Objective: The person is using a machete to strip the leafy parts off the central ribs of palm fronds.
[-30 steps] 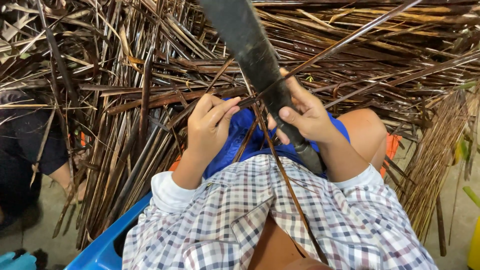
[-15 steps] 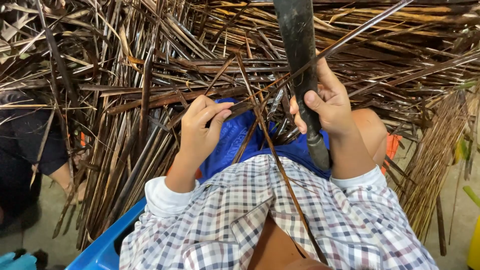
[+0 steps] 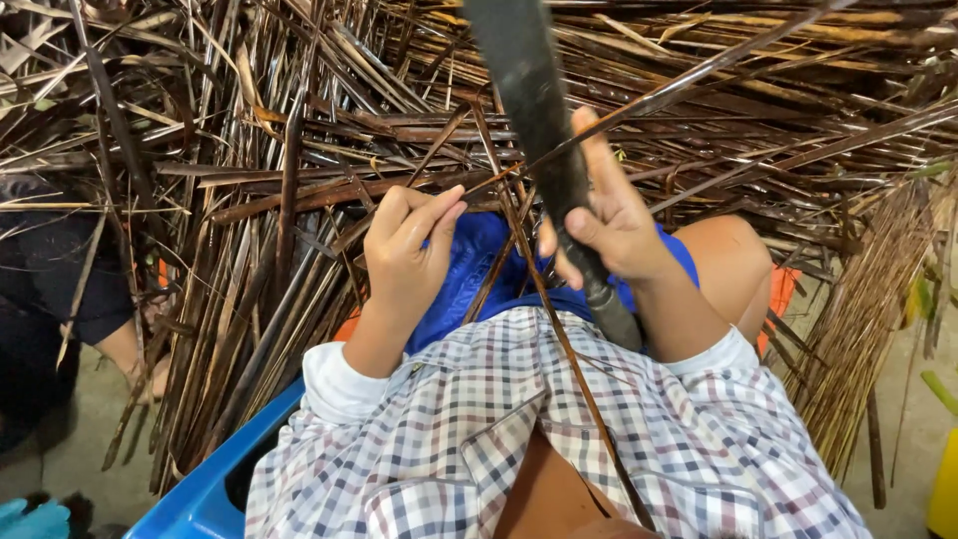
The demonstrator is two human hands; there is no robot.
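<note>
Leaf rib (image 3: pixel 639 105): thin, long, dark brown, against dark blade (image 3: pixel 529 90).

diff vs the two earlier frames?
The right hand, gripping the dark knife, rose and stood the blade near upright half a second ago, then dropped back with the blade tilted left. The left hand keeps its pinch on the thin brown stem, shifting only slightly. The leaf pile is unchanged.

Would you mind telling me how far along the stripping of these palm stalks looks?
Done: a bundle of thin sticks lies at the right. In hand: the left hand pinches a stalk while the right hand grips a large dark knife. Left: a big heap of dry fronds.
</note>
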